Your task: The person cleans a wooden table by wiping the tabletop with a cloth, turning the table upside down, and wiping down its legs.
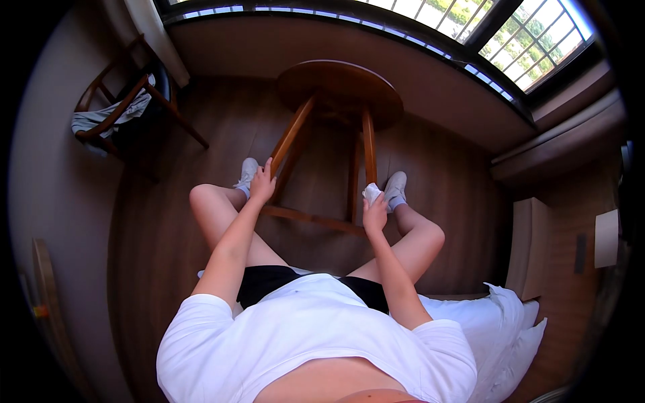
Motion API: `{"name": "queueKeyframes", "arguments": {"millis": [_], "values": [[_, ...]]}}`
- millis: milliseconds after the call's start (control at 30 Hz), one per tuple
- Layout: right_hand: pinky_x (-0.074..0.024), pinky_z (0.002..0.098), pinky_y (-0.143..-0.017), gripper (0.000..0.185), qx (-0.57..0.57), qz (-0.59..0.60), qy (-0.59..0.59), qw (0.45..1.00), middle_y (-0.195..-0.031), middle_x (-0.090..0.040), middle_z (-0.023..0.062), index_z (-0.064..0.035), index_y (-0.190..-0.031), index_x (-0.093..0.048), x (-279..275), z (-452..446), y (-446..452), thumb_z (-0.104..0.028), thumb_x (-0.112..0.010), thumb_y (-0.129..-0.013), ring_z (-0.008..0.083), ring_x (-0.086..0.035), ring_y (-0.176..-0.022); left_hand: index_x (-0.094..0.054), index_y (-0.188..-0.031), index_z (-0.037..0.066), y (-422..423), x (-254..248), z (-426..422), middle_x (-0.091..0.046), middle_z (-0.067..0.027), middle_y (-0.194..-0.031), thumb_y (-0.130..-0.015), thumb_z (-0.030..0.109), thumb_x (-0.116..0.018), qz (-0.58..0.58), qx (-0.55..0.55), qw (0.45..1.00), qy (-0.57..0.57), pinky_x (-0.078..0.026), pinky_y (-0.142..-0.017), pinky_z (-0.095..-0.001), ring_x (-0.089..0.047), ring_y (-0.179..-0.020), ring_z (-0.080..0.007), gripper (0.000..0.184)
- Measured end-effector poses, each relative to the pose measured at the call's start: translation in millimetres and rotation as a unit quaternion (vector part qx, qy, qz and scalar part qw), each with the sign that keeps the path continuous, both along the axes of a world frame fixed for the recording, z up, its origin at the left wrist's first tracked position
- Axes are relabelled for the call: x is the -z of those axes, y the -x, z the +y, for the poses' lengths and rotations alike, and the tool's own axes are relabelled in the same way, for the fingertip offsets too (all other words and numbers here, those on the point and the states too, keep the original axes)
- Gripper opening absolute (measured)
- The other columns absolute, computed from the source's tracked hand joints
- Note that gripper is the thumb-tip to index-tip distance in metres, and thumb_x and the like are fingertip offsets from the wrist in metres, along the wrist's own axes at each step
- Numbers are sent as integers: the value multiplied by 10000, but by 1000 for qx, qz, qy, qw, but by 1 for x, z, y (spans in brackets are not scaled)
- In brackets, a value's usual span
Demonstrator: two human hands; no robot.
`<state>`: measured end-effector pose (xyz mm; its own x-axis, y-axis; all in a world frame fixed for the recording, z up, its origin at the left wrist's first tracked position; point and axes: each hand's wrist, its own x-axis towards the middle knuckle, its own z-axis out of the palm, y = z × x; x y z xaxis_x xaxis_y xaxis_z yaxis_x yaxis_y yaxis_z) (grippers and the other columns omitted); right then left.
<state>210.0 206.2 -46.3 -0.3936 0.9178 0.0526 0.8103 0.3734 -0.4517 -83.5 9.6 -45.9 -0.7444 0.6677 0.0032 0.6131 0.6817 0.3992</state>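
A round wooden table [336,84] is tipped toward the window, its legs pointing back at me. My left hand [263,183] is closed around the lower part of the table's left leg. In my right hand [375,213] is a crumpled white cloth [371,193], which touches the end of the right leg. The fingers of that hand are wrapped round the cloth. A crossbar joins the legs low down, between my knees.
A wooden chair [176,115] with a grey cloth [138,107] over it stands at the upper left. My shoes are on the floor on both sides of the table. White bedding [470,322] lies at the lower right, and a barred window runs along the top.
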Motion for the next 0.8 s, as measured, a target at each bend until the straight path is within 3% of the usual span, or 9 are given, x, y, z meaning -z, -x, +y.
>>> {"name": "queueKeyframes", "arguments": {"millis": [200,267,300,400,467,500,600,633,800], "values": [[-480,453,-696,660,48,-57,-9,997,-958,-557,226,-13,-1270,-304,2,2,-1,-414,-566,-815,378,-590,-829,-225,-1372,190,0,3,0,-483,-196,-1042,-822,237,-571,13,-8,1000,8,-468,-745,-438,-551,-880,-365,652],[-484,437,-691,638,-2,-81,99,992,-880,-600,231,-1,-1222,-378,-10,17,-4,-472,-527,-818,360,-606,-823,-234,-1371,184,-1,3,0,-485,-199,-1030,-824,250,-568,28,-4,1000,0,-471,-729,-441,-555,-859,-365,644],[-484,437,-691,638,-2,-82,98,992,-880,-600,231,-1,-1222,-378,-7,25,-6,-472,-527,-818,360,-606,-823,-234,-1371,184,-1,3,2,-485,-199,-1030,-824,250,-568,27,-4,1000,-1,-471,-729,-441,-555,-859,-365,644],[-489,402,-687,658,-27,-7,111,993,-846,-629,216,30,-1140,-475,27,53,-11,-541,-494,-813,316,-630,-795,-245,-1368,177,-2,2,1,-489,-197,-1019,-827,261,-563,35,-6,999,-4,-472,-725,-441,-558,-846,-364,633],[-477,389,-717,710,44,168,358,917,-890,-636,190,71,-1062,-535,64,82,-15,-589,-484,-804,295,-631,-775,-232,-1375,195,-3,1,3,-499,-199,-1033,-839,276,-548,36,-15,999,13,-463,-737,-443,-553,-866,-366,628],[-454,365,-785,809,67,231,479,844,-982,-621,177,116,-1075,-526,145,114,-26,-637,-470,-788,248,-609,-877,-232,-1375,195,-3,0,3,-499,-199,-1033,-839,276,-548,35,-14,999,13,-463,-737,-443,-553,-866,-366,628],[-426,338,-851,862,135,213,536,805,-1088,-580,187,130,-1139,-484,152,114,-20,-655,-456,-784,241,-570,-991,-260,-1363,163,-2,0,5,-496,-193,-1002,-835,285,-548,62,-11,998,10,-473,-717,-432,-559,-833,-359,614],[-414,316,-876,892,108,249,554,787,-1163,-539,186,119,-1196,-447,139,109,-18,-670,-447,-779,235,-543,-1048,-265,-1360,159,-3,0,5,-499,-191,-996,-836,287,-546,69,-8,998,9,-473,-711,-432,-559,-827,-358,608],[-427,321,-867,836,116,281,548,779,-1140,-564,148,74,-1215,-454,76,83,-8,-652,-443,-799,225,-556,-1025,-280,-1354,150,-5,-7,7,-508,-186,-974,-837,286,-545,63,-7,998,5,-471,-706,-432,-559,-814,-356,597]]}}
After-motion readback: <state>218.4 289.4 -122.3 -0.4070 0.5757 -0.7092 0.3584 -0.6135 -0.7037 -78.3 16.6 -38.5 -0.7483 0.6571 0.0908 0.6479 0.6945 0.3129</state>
